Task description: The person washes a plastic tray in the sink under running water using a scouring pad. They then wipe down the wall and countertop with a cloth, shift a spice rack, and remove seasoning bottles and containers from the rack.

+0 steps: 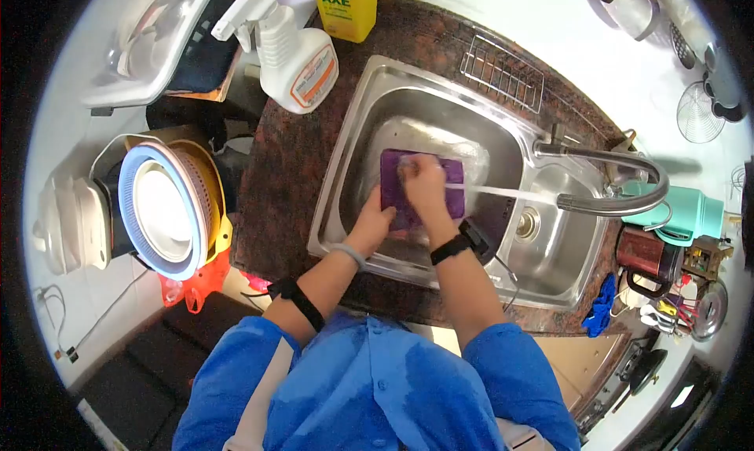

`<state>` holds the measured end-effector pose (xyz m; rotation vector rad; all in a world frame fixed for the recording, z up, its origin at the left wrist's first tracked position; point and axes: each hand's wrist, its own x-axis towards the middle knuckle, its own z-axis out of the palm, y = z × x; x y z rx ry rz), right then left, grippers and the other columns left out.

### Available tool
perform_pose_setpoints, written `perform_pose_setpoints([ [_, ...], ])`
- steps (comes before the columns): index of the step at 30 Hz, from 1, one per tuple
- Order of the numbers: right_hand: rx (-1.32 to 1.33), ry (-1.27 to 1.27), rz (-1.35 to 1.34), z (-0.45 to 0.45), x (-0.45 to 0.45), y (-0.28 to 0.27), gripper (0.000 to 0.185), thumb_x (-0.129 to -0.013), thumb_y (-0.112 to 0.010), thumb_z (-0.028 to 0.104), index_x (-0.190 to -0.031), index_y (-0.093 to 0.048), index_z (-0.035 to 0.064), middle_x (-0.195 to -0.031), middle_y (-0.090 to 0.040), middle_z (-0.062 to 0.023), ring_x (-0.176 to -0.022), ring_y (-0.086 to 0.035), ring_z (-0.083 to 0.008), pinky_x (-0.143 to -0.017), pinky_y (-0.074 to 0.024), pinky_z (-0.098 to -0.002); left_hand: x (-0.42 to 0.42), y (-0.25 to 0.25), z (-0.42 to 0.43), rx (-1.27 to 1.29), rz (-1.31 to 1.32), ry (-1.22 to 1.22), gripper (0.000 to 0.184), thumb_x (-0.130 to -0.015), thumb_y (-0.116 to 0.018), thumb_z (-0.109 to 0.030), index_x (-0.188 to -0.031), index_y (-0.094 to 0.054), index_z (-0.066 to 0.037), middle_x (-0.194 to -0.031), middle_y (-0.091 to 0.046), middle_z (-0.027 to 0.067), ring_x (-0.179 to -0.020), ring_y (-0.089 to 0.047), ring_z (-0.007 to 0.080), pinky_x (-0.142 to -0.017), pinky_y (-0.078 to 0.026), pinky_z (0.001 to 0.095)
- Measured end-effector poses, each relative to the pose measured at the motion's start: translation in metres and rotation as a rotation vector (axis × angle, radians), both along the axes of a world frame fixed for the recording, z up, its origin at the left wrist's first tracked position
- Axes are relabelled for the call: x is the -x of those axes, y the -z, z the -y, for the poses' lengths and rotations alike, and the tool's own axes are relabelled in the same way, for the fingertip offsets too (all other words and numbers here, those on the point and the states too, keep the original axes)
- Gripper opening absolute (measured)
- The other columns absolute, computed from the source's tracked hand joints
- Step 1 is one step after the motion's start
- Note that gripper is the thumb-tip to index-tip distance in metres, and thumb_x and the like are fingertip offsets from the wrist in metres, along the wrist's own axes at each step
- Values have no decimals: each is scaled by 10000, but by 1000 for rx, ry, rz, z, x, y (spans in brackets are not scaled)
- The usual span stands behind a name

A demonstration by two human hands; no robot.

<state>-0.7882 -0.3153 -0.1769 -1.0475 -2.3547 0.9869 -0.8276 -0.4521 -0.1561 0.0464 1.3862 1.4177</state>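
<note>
A flat, square purple object (397,204) is held over the large basin of the steel sink (345,149); its exact kind is unclear. My left hand (371,225) grips its lower left edge, thumb on top and the other fingers mostly hidden beneath. On its upper face rests my right hand (424,186), fingers curled closed. A small greyish bit shows at those fingertips, too blurred to name. From the curved faucet (613,205) a stream of water (503,192) runs leftward in view to the purple object's right side.
A white spray bottle (298,66) and a yellow AXE bottle (345,11) stand on the dark counter (275,168). Behind the sink lies a wire rack (503,73). Stacked basins (129,208) are at left; a turquoise container (695,214) and blue cloth (601,306) are at right.
</note>
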Motion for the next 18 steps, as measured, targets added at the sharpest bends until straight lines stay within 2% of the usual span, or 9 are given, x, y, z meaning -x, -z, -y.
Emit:
perform_pose_setpoints([
  [3, 68, 405, -232, -25, -22, 3, 157, -819, -639, 106, -957, -628, 33, -919, -620, -172, -876, -597, -357, -793, -469, -439, 6, 3, -2, -36, 46, -136, 535, -905, -402, 36, -1393, -319, -166, -1250, -531, 82, -1033, -601, 240, -665, -606, 404],
  [5, 45, 284, 30, -13, -40, 6, 130, -826, -616, 81, -944, -628, 27, -1004, -604, -176, -911, -585, -361, -796, -467, -428, 5, 0, -1, 10, 38, -114, 479, -941, -426, -26, -1388, -327, -164, -1248, -534, 79, -1017, -608, 237, -658, -602, 418],
  [8, 236, -203, -42, 25, -47, 11, 227, -793, -620, 28, -1017, -652, 22, -990, -626, -176, -930, -610, -327, -827, -488, -393, 6, 1, -5, -33, 109, -97, 396, -986, -433, -136, -1371, -345, -167, -1241, -540, 69, -1013, -610, 236, -663, -598, 417],
  [11, 148, -31, 106, -1, -55, 50, 241, -774, -598, -5, -1007, -656, 19, -982, -630, -172, -933, -618, -327, -832, -490, -389, 8, 2, 3, -30, 150, -97, 358, -1011, -415, -229, -1359, -352, -173, -1229, -550, 52, -1000, -614, 234, -674, -597, 417],
  [13, 399, 12, 65, -15, -62, 50, 266, -754, -583, -37, -1004, -655, 18, -938, -630, -161, -924, -628, -324, -844, -490, -394, 11, -1, -1, -12, 96, -70, 333, -1017, -398, -244, -1338, -363, -168, -1223, -555, 38, -998, -615, 231, -681, -596, 426],
  [15, 260, -56, 171, 2, -75, 36, 240, -747, -564, -59, -956, -655, 16, -941, -624, -146, -868, -626, -304, -820, -494, -397, 14, 2, -4, -11, 107, -96, 323, -1017, -398, -246, -1328, -369, -162, -1220, -556, 43, -994, -618, 234, -680, -596, 434],
  [16, 455, -249, 48, 11, -67, 30, 217, -734, -580, -50, -925, -658, 17, -999, -614, -140, -890, -619, -285, -797, -497, -387, 12, 5, -3, -1, 124, -122, 315, -1017, -397, -248, -1317, -375, -157, -1218, -556, 49, -990, -620, 237, -680, -595, 441],
  [17, 263, -418, -6, 23, -67, 20, 191, -734, -590, -30, -902, -665, 22, -1000, -613, -140, -889, -622, -261, -775, -497, -369, 10, 7, -3, 4, 128, -116, 315, -1017, -397, -248, -1317, -375, -157, -1218, -556, 49, -990, -620, 237, -680, -595, 441],
  [18, 327, -432, 4, 20, -70, 20, 174, -733, -614, -1, -898, -666, 17, -969, -618, -143, -883, -625, -270, -775, -495, -366, 9, 7, -2, 0, 134, -122, 307, -1017, -397, -248, -1308, -380, -155, -1211, -558, 53, -992, -619, 236, -680, -595, 446],
])
